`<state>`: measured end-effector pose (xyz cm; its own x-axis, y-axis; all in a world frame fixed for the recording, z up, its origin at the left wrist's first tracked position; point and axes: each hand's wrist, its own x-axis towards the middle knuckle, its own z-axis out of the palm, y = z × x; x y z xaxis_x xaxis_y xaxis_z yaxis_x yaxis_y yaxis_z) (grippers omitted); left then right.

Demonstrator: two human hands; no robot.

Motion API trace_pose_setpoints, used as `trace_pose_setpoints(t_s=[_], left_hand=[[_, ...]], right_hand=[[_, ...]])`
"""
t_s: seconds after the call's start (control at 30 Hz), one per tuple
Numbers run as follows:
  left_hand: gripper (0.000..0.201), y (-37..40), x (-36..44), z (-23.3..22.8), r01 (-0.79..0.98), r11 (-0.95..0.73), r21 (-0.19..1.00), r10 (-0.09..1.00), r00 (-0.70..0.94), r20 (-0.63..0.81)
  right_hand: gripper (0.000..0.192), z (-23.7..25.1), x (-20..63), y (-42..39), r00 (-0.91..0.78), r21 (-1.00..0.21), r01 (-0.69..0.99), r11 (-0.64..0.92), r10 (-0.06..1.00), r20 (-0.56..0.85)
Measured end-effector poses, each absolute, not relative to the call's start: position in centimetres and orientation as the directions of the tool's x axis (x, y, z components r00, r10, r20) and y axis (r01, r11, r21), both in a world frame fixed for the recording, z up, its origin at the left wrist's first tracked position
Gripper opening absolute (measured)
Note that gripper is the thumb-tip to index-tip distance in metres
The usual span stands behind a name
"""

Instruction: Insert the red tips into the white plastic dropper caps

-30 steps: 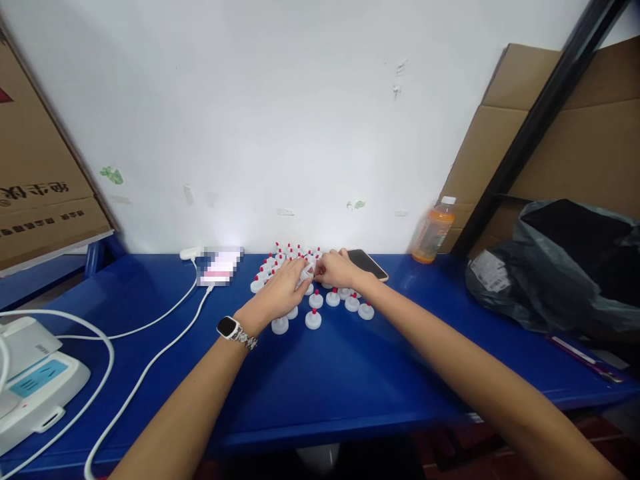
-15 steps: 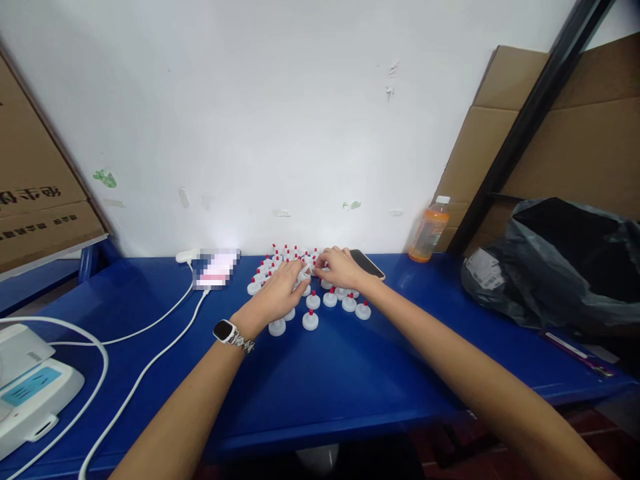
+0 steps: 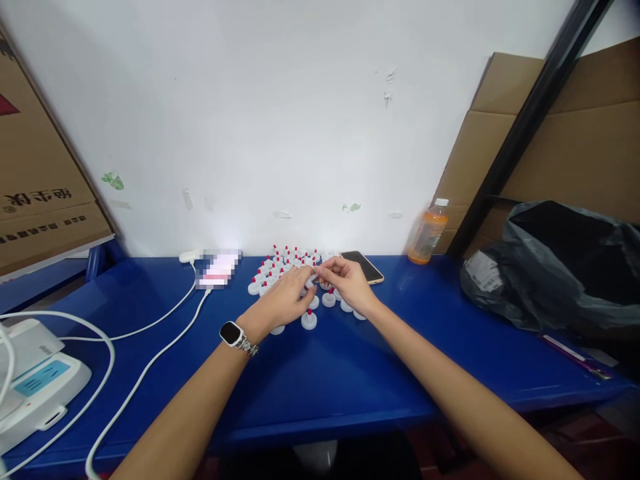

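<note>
A bottle [image 3: 428, 233] holding orange liquid stands near the white wall [image 3: 280, 133] on the blue worktop [image 3: 345, 380], left of a dark plastic bag [image 3: 537, 267]. A white cable [image 3: 207, 294] runs to a pixelated device [image 3: 220, 269], and a white socket block [image 3: 65, 387] sits at the far left.

Round white caps [image 3: 309, 321] with red tips stand clustered, mostly upright, on the blue table [image 3: 325, 380].
</note>
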<state>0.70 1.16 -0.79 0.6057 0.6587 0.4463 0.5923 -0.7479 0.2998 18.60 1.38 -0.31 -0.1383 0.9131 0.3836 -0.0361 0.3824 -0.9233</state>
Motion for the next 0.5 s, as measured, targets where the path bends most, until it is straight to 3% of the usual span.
trace_pose_setpoints(t_s=[0.17,0.5], left_hand=[[0.018,0.9,0.9,-0.6,0.59,-0.746,0.308,0.658,0.588,0.47],[0.02,0.7,1.2,-0.6,0.602,-0.738,0.306,0.669,0.589,0.454]], right_hand=[[0.043,-0.2,18.8,1.3,-0.027,-0.912,-0.025,0.41,0.911,0.411],[0.043,-1.2,17.7,1.3,-0.019,-0.896,-0.016,0.444,0.896,0.444]])
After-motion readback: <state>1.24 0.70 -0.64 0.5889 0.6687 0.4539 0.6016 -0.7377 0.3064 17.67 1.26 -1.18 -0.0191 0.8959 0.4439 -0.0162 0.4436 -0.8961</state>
